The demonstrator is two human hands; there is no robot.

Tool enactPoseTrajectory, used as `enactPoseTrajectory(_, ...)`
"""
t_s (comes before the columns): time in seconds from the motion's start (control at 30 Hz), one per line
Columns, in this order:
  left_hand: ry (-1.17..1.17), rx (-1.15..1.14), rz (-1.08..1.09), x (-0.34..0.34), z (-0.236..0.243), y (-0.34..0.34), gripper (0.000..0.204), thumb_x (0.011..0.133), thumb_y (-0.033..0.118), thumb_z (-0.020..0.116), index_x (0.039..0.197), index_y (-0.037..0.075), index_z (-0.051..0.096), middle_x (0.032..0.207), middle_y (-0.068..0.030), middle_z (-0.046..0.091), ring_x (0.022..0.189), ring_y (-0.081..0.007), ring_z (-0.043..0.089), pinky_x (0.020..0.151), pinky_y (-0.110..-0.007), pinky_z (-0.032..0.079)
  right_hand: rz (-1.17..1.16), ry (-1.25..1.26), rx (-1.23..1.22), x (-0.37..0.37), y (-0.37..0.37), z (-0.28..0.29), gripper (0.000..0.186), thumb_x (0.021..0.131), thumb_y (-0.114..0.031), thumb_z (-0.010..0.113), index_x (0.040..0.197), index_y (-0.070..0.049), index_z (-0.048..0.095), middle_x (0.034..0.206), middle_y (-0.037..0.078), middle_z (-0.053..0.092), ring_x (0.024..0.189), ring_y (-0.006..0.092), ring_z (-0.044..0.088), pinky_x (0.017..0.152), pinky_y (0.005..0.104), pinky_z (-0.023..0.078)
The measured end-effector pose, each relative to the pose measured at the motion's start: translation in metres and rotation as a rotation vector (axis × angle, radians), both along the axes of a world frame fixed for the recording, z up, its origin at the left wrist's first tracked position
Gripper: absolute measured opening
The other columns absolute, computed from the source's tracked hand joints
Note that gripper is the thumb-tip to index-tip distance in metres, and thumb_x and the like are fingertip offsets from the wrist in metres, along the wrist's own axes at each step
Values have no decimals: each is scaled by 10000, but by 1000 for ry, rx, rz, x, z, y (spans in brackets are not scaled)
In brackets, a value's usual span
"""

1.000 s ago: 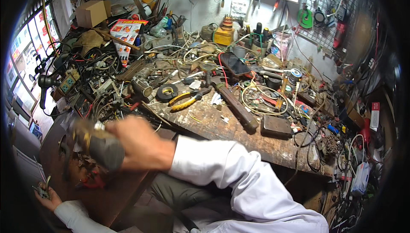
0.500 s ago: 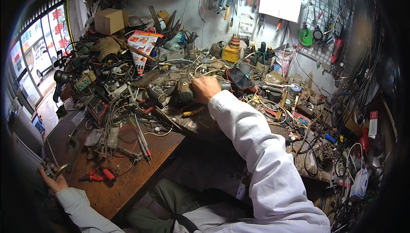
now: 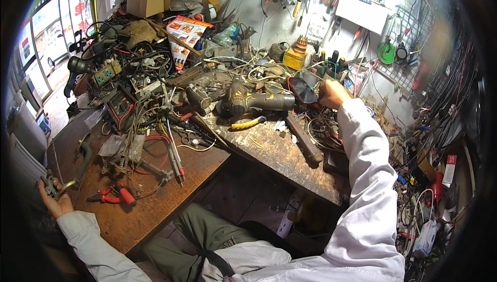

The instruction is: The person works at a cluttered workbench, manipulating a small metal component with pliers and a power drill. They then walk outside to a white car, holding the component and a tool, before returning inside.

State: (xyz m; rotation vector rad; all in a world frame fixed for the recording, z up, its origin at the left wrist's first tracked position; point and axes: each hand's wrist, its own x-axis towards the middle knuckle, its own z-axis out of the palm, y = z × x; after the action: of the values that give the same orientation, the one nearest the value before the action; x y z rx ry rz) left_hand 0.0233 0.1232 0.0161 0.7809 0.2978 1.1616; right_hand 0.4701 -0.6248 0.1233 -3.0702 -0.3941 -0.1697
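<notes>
At the far left, my left hand (image 3: 56,202) is closed around a small metal fitting (image 3: 50,186) joined to a curved brass-coloured tube (image 3: 68,186). My right hand (image 3: 334,94) reaches to the back right of the bench, by a black tray-like piece (image 3: 302,90) and a cluster of containers. Its fingers curl downward, and their tips and anything in them are hidden. A dark power tool with yellow marks, like an angle grinder (image 3: 266,101), lies left of that hand. Red-handled pliers (image 3: 124,195) rest on the brown tabletop (image 3: 155,209) near my left arm.
Tangled cables and parts (image 3: 150,90) heap up along the back left. A cardboard box (image 3: 146,1) and a printed leaflet (image 3: 185,41) top the heap. A yellow block (image 3: 295,57) stands by the wall, where tools hang. A dark bar (image 3: 305,139) lies near the bench edge.
My right hand has left the dark power tool and moved right toward the containers, uncovering the tool. My left hand still holds the fitting. The view has shifted slightly.
</notes>
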Motion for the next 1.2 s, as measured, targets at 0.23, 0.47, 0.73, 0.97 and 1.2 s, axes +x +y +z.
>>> enactPoseTrajectory(0.23, 12, 9, 23, -2, 0, 3, 372, 980, 299, 591, 1176, -15, 620, 806, -45, 602, 696, -109, 526, 581, -231, 435, 5, -16, 168, 12, -14, -33, 291, 646, -153, 826, 870, 8, 733, 860, 234, 712, 860, 379, 705, 766, 443, 548)
enactPoseTrajectory(0.47, 22, -6, 43, 0, 5, -4, 279, 977, 281, 587, 1089, 29, 631, 933, -49, 644, 707, -119, 541, 563, -240, 439, -38, -125, 109, 16, -15, -51, 307, 638, -189, 824, 882, -22, 737, 873, 231, 712, 869, 389, 698, 778, 457, 546)
enactPoseTrajectory(0.73, 50, -41, 51, 6, 3, -14, 248, 966, 283, 600, 1070, 59, 618, 981, -64, 700, 656, -123, 537, 554, -248, 454, -53, -52, 107, 4, -11, -40, 367, 557, -225, 801, 828, 4, 707, 795, 225, 693, 809, 388, 692, 741, 455, 536)
enactPoseTrajectory(0.97, -5, -35, 23, -3, 4, -9, 279, 981, 284, 581, 1162, 72, 571, 1175, -78, 661, 720, -122, 538, 576, -244, 463, -93, 48, 223, -11, -8, -12, 347, 618, -242, 808, 788, 36, 688, 712, 130, 676, 663, 209, 650, 608, 365, 509)
enactPoseTrajectory(1.2, 10, -36, 6, 6, 6, -16, 263, 994, 283, 569, 1136, 63, 580, 1119, -71, 672, 712, -124, 543, 568, -247, 465, -145, 206, 1024, -11, -65, -17, 193, 751, -125, 721, 868, -19, 611, 771, 70, 653, 635, 149, 615, 559, 288, 494)
